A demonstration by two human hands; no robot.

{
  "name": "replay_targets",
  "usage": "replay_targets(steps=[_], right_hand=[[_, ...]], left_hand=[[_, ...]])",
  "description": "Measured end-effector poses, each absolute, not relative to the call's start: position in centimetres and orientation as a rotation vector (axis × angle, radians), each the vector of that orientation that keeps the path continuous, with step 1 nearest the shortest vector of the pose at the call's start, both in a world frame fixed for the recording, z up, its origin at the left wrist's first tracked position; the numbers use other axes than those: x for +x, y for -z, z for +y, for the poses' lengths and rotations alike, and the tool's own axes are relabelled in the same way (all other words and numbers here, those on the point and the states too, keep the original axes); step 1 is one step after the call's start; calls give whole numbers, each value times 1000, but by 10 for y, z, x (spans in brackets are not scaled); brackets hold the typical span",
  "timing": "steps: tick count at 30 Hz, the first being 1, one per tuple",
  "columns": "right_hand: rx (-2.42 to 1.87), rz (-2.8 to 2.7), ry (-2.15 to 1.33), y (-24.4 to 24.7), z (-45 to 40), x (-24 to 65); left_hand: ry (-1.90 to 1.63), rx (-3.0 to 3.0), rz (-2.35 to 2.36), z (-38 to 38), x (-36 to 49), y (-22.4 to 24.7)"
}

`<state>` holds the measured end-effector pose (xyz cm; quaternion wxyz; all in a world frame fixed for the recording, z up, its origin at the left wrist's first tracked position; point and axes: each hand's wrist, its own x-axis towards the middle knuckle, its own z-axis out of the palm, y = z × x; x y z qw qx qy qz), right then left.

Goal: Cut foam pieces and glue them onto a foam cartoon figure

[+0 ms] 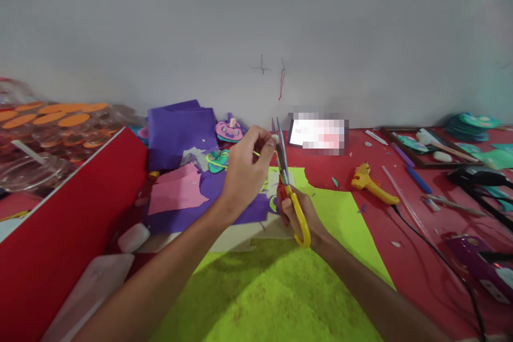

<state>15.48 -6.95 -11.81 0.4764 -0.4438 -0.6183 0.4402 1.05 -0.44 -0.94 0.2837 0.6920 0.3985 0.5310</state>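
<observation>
red desk [420,283], lime-green felt-like sheet [336,214] below both hands. right hand [309,210] grips yellow-handled metal scissors [285,173], blades slightly parted; left hand [246,165] pinches tiny whitish scrap [274,139] beside them. risk: fingertips close to blades, so a slip could nick one.

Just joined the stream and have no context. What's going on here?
A person holds yellow-handled scissors in the right hand, blades pointing up and slightly apart. The left hand, close beside the blades, pinches a small pale piece, too small to identify. Below the hands lies a yellow-green sheet, with purple sheets and a pink piece to the left. A yellow glue gun lies on the red table to the right.
</observation>
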Motion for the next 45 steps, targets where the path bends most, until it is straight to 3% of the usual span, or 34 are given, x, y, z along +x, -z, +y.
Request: replay_targets(steps=[45], right_hand=[[-1186, -1486, -1036, 110, -73, 155]], left_hand=[[-1446, 1775, 1056, -4, 9, 8]])
